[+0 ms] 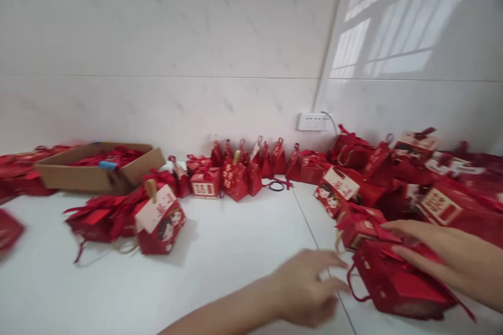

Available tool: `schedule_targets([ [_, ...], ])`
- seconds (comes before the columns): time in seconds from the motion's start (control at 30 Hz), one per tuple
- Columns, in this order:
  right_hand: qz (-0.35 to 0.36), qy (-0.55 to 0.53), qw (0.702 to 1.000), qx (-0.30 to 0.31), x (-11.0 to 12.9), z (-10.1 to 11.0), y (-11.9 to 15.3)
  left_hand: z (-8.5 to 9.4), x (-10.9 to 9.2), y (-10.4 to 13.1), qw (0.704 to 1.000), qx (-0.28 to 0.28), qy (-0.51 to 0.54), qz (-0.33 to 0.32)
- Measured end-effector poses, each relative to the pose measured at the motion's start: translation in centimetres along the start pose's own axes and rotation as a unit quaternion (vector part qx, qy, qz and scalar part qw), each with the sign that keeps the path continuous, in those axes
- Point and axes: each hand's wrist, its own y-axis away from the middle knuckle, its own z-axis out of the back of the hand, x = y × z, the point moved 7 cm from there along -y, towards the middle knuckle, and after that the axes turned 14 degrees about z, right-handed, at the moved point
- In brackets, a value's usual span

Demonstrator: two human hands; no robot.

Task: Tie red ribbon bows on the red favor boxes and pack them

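Low in the picture, my left hand (308,288) reaches in with thumb and fingers apart and nothing between them. Its fingertips are close to the ribbon handle of a dark red gift box (408,290). My right hand (444,251) is over the top of that box, with thumb and fingers around its ribbon bow. Just behind it is a smaller red box (359,225) with a bow, partly hidden by the right hand's fingertips. A house-shaped box (334,191) with a cream roof and cartoon figures leans beyond.
More red boxes (463,209) are heaped at the right. Upright red pouches (236,175) line the wall. A cardboard carton (78,175) of red pieces stands at the left, behind a cluster with a cartoon box (161,225). A power socket (314,121) is on the wall.
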Motion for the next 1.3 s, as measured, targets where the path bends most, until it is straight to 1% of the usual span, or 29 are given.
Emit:
schedule_targets([
  [0.03,0.009,-0.019,0.998,0.066,1.2,-2.7,-1.8,2.7,2.5,1.3,0.997,-0.037,-0.011,0.065],
  [0.07,0.018,-0.035,0.993,0.115,2.7,-5.2,-3.5,5.6,4.8,2.9,0.987,-0.079,-0.042,0.131],
  [0.1,0.028,-0.051,0.986,0.157,4.5,-7.5,-4.8,8.6,6.8,4.7,0.971,-0.125,-0.084,0.184],
  [0.13,0.037,-0.066,0.980,0.182,6.4,-9.5,-6.1,11.8,8.5,6.6,0.946,-0.186,-0.136,0.229],
  [0.17,0.050,-0.080,0.976,0.196,8.4,-11.1,-7.3,14.8,9.8,8.6,0.912,-0.247,-0.192,0.265],
  [0.2,0.064,-0.093,0.972,0.205,10.5,-12.6,-8.3,17.4,11.0,10.5,0.875,-0.296,-0.242,0.298],
  [0.23,0.079,-0.107,0.968,0.211,12.4,-13.7,-9.3,19.6,12.0,12.4,0.833,-0.338,-0.280,0.336],
  [0.27,0.092,-0.122,0.965,0.215,14.2,-14.7,-10.3,21.4,13.0,14.2,0.793,-0.367,-0.302,0.380],
  [0.3,0.102,-0.138,0.960,0.220,15.9,-15.4,-11.1,22.7,14.1,15.9,0.760,-0.380,-0.304,0.430],
  [0.33,0.110,-0.156,0.956,0.225,17.5,-15.9,-11.9,23.5,15.3,17.5,0.735,-0.381,-0.281,0.485],
  [0.37,0.118,-0.173,0.951,0.230,18.8,-16.3,-12.6,23.9,16.5,18.9,0.718,-0.371,-0.241,0.538],
  [0.4,0.123,-0.188,0.946,0.233,20.0,-16.6,-13.2,23.9,17.5,20.0,0.706,-0.353,-0.192,0.583],
  [0.43,0.128,-0.198,0.943,0.234,20.9,-16.8,-13.8,23.7,18.2,20.8,0.699,-0.334,-0.143,0.615],
  [0.47,0.133,-0.205,0.942,0.231,21.5,-16.9,-14.4,23.4,18.7,21.2,0.698,-0.316,-0.102,0.635],
  [0.53,0.138,-0.209,0.945,0.210,22.1,-16.6,-15.6,23.0,18.8,20.7,0.711,-0.289,-0.050,0.639],
  [0.6,0.137,-0.209,0.956,0.152,21.8,-15.6,-17.1,22.8,18.3,18.9,0.736,-0.269,-0.023,0.621],
  [0.67,0.117,-0.212,0.969,0.056,20.7,-13.9,-18.7,22.6,17.7,16.0,0.762,-0.252,0.037,0.595],
  [0.73,0.079,-0.226,0.970,-0.039,19.2,-11.9,-20.0,22.3,17.1,12.3,0.783,-0.238,0.163,0.551],
  [0.77,0.055,-0.243,0.966,-0.073,18.4,-11.1,-20.4,22.0,16.9,10.3,0.787,-0.228,0.232,0.524],
  [0.83,0.021,-0.292,0.948,-0.122,17.2,-9.8,-21.0,21.2,16.3,6.4,0.793,-0.180,0.332,0.477],
  [0.9,0.009,-0.352,0.921,-0.165,16.1,-8.9,-21.0,20.2,15.6,3.3,0.806,-0.122,0.371,0.444],
  [0.93,0.011,-0.376,0.907,-0.187,15.7,-8.6,-20.8,19.7,15.2,2.2,0.814,-0.099,0.376,0.432],
  [1.0,0.013,-0.410,0.885,-0.219,14.8,-8.2,-20.3,18.7,14.6,0.7,0.826,-0.066,0.375,0.416],
  [1.03,0.010,-0.419,0.879,-0.225,14.4,-8.2,-20.0,18.2,14.4,0.2,0.831,-0.054,0.369,0.413],
  [1.13,-0.002,-0.418,0.882,-0.218,13.4,-8.7,-19.6,16.5,14.2,-0.4,0.841,-0.017,0.342,0.420],
  [1.2,-0.010,-0.405,0.890,-0.208,13.2,-9.0,-19.6,15.8,14.3,-0.5,0.841,-0.019,0.333,0.426],
  [1.27,-0.019,-0.398,0.893,-0.207,13.1,-9.2,-19.7,15.6,14.5,-0.6,0.844,-0.040,0.331,0.421],
  [1.3,-0.021,-0.400,0.892,-0.208,13.2,-9.2,-19.7,15.7,14.4,-0.7,0.850,-0.056,0.319,0.416],
])
